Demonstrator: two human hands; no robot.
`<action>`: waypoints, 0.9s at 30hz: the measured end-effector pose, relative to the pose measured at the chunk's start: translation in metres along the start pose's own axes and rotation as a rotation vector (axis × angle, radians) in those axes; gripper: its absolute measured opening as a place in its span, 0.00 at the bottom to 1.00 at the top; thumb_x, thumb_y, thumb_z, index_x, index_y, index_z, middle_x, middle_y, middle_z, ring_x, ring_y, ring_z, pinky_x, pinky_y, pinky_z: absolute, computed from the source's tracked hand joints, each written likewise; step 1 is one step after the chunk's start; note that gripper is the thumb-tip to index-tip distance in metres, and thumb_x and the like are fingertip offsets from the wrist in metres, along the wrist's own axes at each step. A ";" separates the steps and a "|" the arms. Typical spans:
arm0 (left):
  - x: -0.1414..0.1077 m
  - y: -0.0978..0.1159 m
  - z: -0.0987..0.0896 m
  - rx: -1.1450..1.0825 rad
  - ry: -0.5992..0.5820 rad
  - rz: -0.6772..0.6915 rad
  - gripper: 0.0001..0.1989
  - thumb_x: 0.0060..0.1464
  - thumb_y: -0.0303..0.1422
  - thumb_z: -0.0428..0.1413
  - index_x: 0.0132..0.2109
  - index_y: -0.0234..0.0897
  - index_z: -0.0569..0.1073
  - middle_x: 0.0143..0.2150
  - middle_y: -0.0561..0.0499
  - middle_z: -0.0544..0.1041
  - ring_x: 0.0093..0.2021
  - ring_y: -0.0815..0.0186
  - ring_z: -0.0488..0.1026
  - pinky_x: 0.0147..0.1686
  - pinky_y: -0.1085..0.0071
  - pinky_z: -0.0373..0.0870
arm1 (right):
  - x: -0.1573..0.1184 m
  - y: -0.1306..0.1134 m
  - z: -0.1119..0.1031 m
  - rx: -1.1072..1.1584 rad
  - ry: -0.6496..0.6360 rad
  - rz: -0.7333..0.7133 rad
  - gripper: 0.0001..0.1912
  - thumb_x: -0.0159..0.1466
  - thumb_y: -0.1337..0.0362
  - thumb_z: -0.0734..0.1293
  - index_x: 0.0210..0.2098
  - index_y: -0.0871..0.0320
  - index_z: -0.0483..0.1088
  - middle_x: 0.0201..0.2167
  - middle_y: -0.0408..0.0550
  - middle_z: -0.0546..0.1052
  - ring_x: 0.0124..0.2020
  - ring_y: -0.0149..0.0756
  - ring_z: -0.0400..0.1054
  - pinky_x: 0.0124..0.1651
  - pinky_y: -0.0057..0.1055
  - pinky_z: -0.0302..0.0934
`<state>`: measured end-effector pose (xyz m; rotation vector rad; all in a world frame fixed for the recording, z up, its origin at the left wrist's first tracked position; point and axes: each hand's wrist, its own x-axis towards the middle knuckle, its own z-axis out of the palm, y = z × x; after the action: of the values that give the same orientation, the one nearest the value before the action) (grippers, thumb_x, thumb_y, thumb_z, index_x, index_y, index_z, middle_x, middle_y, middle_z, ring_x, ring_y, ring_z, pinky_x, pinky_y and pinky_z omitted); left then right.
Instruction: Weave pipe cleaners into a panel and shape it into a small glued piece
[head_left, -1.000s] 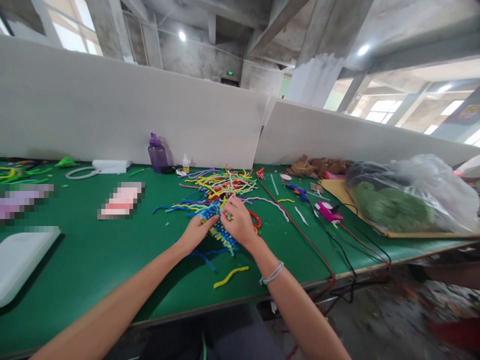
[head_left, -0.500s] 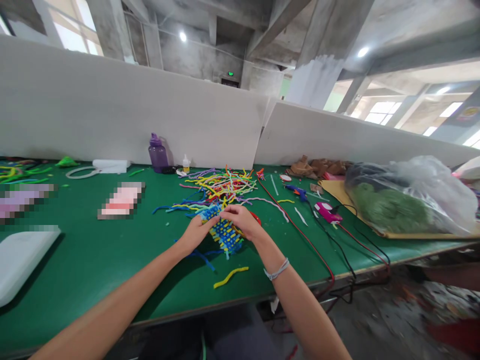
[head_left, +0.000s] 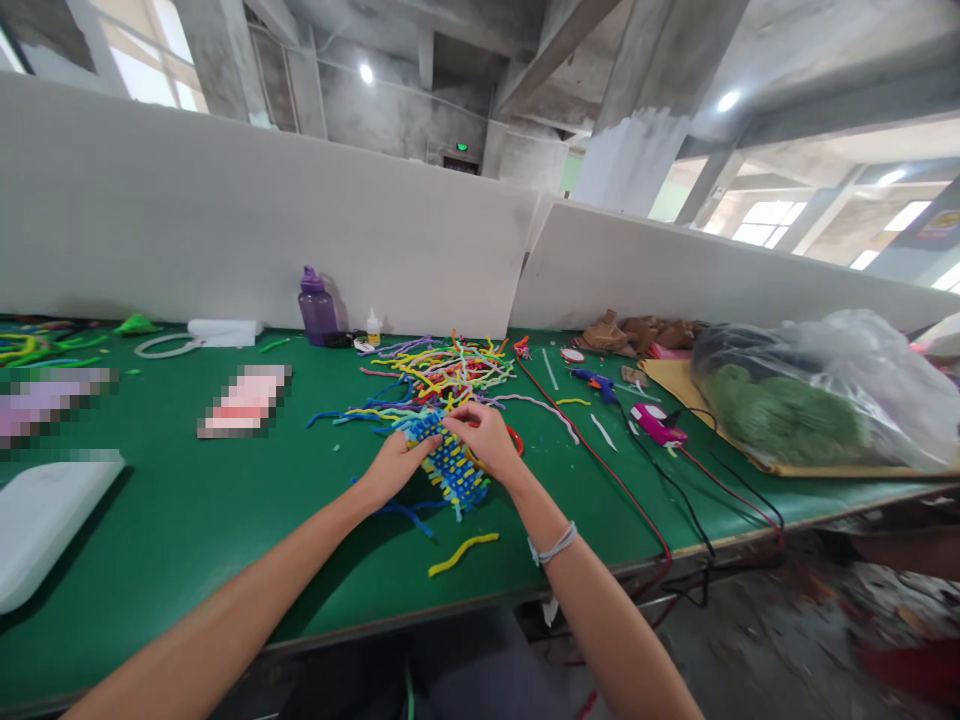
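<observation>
Green tbl — blue weave, top btwn fingers.

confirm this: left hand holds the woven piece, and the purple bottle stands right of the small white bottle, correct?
Not quite: the head view shows the purple bottle standing left of the small white bottle. The left hand does hold the woven piece.

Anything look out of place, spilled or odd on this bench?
No spill or damage stands out. Oddest are a pinkish item and a purplish item at left, pixelated so their detail is hidden. One yellow strand also lies apart from the jumbled strands, nearer the front edge of the green table.
</observation>
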<state>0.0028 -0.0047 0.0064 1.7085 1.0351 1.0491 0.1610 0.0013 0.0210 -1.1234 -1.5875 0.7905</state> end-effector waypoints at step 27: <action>0.002 -0.010 -0.003 0.225 0.019 0.079 0.15 0.51 0.41 0.50 0.33 0.35 0.74 0.33 0.51 0.77 0.36 0.61 0.71 0.41 0.67 0.66 | -0.005 -0.003 0.003 -0.362 0.047 -0.369 0.06 0.59 0.66 0.60 0.30 0.58 0.68 0.32 0.49 0.71 0.39 0.36 0.63 0.44 0.32 0.57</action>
<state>-0.0016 0.0005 -0.0014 1.9364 1.1414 1.0319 0.1575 -0.0049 0.0213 -1.0410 -1.8732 0.2367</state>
